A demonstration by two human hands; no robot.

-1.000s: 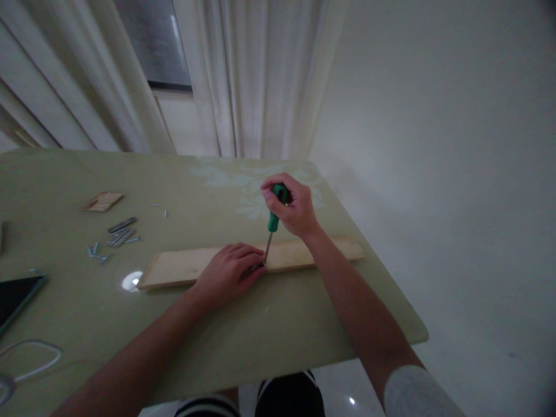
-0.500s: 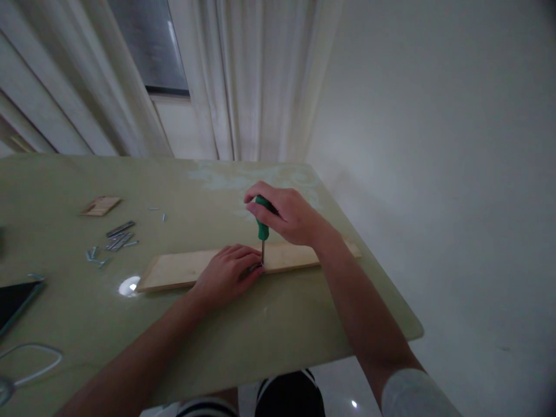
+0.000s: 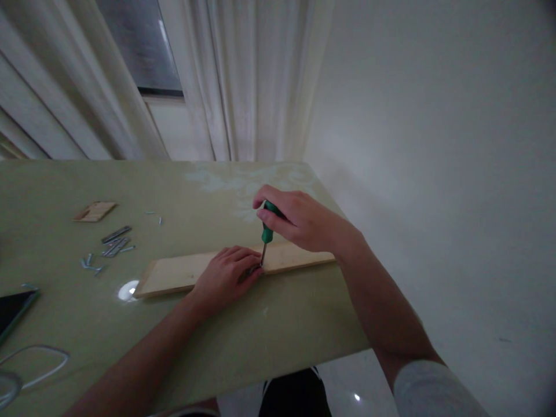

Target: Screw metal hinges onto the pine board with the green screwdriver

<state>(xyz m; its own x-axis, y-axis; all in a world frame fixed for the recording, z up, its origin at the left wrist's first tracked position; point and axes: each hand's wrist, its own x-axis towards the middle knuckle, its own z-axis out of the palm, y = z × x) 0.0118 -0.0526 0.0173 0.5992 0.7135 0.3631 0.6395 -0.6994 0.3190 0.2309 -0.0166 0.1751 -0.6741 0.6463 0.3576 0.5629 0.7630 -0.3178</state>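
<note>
A long, pale wooden board lies flat on the table. My right hand is wrapped round the green handle of a screwdriver, its shaft slanting down to the board's front edge. Beside the tip, my left hand rests on the board with thumb and fingers closed about a small metal piece, mostly hidden by the fingers. Whether a screw sits under the tip is too small to tell.
Several metal strips and loose screws lie on the green table to the left. Behind them is a small wood piece. A dark flat device and a pale cable occupy the left edge. A wall stands at right.
My right hand has shifted slightly right, tipping the screwdriver's handle to the right while its tip stays by my left fingers. My left hand keeps its place on the board. The view has shifted slightly.
</note>
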